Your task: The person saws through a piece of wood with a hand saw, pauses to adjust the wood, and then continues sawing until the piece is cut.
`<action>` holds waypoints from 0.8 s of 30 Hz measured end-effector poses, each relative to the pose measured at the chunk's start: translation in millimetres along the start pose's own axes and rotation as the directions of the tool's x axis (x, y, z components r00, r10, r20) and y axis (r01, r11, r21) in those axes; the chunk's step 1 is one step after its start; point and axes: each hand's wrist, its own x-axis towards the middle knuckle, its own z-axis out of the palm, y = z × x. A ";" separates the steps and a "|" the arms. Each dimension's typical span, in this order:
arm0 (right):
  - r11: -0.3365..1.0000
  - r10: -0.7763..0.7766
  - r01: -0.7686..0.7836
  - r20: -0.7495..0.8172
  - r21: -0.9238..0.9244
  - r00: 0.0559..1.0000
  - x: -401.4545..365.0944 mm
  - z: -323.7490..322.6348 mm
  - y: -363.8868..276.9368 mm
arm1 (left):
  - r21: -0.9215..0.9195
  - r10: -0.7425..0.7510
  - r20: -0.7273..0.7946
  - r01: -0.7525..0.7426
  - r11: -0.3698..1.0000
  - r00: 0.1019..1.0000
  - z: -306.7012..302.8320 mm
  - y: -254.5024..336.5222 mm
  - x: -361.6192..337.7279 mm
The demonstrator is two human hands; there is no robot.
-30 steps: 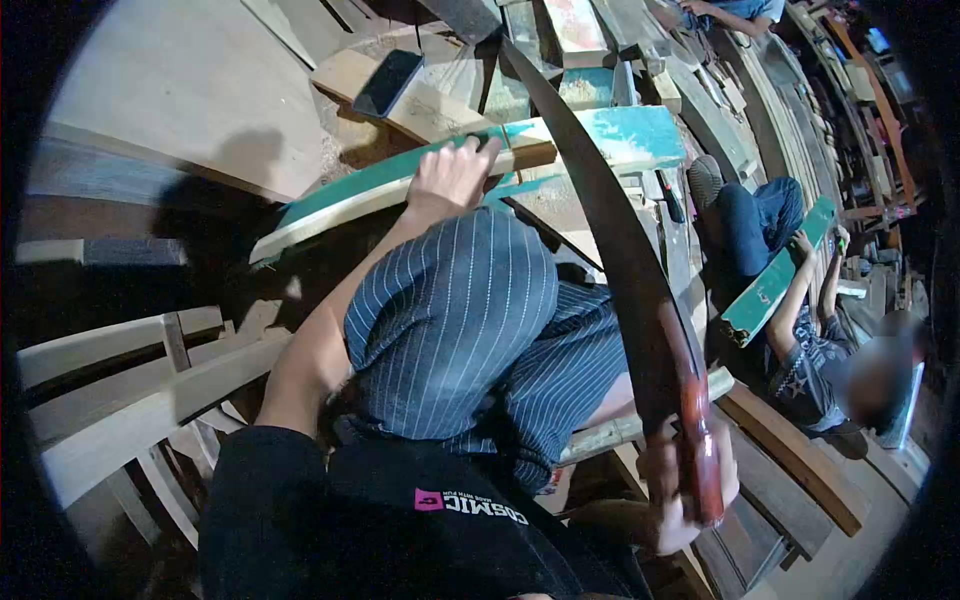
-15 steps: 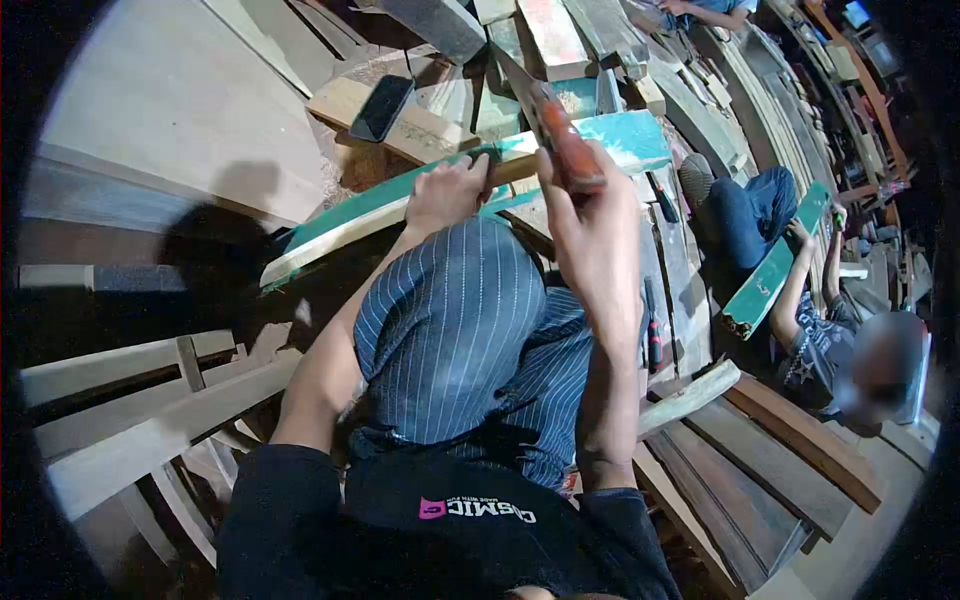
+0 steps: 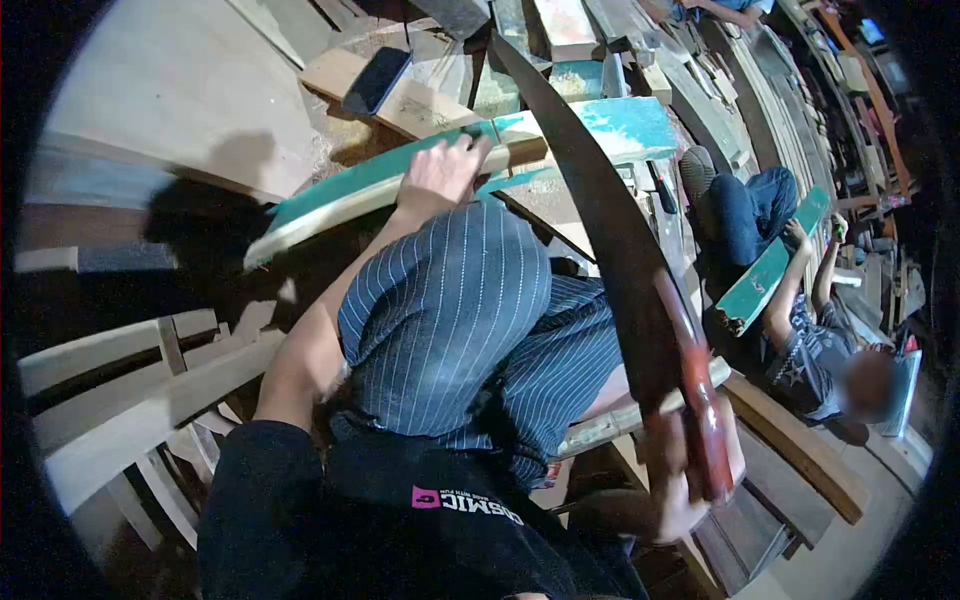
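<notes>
A long green-painted board [image 3: 350, 195] with a pale edge lies slantwise past my knee. My left hand [image 3: 441, 176] rests on it, its fingers bent over the board's edge. At the lower right, my right hand [image 3: 690, 465] is wrapped round the red handle of a handsaw [image 3: 590, 185]. The saw's broad dark blade reaches up and left, its tip above the painted board. A white and green painted stretch [image 3: 625, 128] of wood lies right of my left hand, partly behind the blade.
A phone [image 3: 377, 80] lies on a wood block at the upper left. At the right sits a person [image 3: 820, 350] holding another green board [image 3: 768, 280]. Slatted wood [image 3: 150, 400] stands at the lower left. Another person's arms [image 3: 725, 10] show at the top.
My right hand has drawn the saw down toward me and to the right, away from the board, so its blade now shows at full length. My left hand stays on the board.
</notes>
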 end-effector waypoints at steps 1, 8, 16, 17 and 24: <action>0.985 0.063 -0.051 -0.071 0.165 0.995 13.1 29.3 -4.0 | 0.016 0.021 -0.047 -0.020 1.000 0.999 4.8 0.5 -4.2; 0.637 -0.082 0.006 0.059 0.771 0.995 130.9 131.8 0.2 | 0.000 -0.070 0.035 0.070 0.998 0.997 -14.8 1.6 0.8; 0.040 0.046 -0.253 0.251 0.967 0.967 132.9 120.8 54.7 | -0.029 -0.072 0.025 0.073 0.997 0.997 -14.1 8.9 1.4; -0.007 0.071 -0.287 0.287 0.958 0.955 136.0 121.5 62.7 | -0.033 -0.065 0.040 0.067 0.997 0.997 -11.9 8.7 1.1; -0.156 0.181 -0.364 0.389 0.918 0.903 138.8 112.1 61.5 | 0.079 -0.017 -0.009 0.018 0.997 1.000 -2.1 0.6 -2.8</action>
